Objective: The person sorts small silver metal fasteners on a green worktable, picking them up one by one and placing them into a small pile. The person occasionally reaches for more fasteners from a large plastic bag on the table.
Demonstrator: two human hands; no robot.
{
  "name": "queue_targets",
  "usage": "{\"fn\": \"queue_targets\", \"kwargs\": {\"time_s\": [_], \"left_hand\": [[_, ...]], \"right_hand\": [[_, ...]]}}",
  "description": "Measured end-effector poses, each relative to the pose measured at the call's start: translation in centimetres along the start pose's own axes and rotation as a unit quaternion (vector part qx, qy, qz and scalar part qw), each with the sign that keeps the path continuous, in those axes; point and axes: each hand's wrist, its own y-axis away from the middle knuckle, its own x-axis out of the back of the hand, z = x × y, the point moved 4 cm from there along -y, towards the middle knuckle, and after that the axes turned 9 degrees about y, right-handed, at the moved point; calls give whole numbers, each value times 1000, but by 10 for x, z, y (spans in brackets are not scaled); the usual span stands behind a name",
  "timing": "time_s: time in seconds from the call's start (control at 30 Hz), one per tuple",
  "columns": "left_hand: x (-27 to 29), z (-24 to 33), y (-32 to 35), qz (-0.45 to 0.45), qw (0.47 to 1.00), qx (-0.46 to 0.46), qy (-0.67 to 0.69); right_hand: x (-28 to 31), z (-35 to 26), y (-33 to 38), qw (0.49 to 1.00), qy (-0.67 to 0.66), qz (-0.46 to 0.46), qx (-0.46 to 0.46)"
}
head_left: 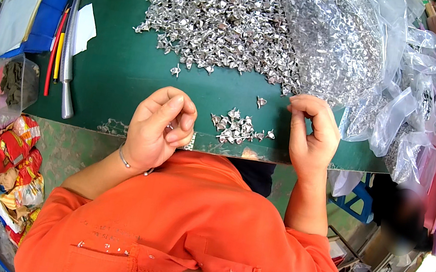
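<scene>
My left hand [158, 120] is curled above the table's near edge. A small silver metal piece [170, 126] shows between its fingers. To the right, my right hand [315, 134] hovers over the table with thumb and fingers drawn together; whatever they may hold is hidden. Between the hands lies a small cluster of silver three-cornered metal parts [238, 127]. One loose part [261, 102] sits apart from it, close to my right fingertips. Farther back spreads a large heap of the same parts [221, 15].
Clear plastic bags [342, 47] cover the heap's right side. On the left of the green table [109, 60] lie a silver tapered rod [68, 62], a red stick [55, 51] and white paper [85, 29]. A blue bin [59, 0] and plastic tub [27, 84] stand at the left edge.
</scene>
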Motion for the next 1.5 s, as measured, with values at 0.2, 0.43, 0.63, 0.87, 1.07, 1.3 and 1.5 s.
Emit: {"fn": "queue_targets", "kwargs": {"time_s": [0.2,0.43,0.63,0.87,1.07,1.3,1.5], "left_hand": [[1,0,-1,-6,1000,-1,4],[0,0,0,-5,1000,17,16],[-14,-10,-5,-17,986,163,2],[-5,3,0,21,982,184,34],[-4,2,-3,22,984,174,39],[-2,2,-3,7,984,177,35],[-1,1,-5,6,980,192,42]], "right_hand": [[-23,-18,-1,995,22,-25,97],[-20,-15,3,990,-84,-89,-66],[-22,-53,-4,966,-230,-108,47],[-33,-35,19,986,-103,-122,40],[-47,-42,-4,988,-88,-84,98],[-49,-33,-28,987,-10,-128,92],[-37,-26,-24,996,-5,-65,65]]}}
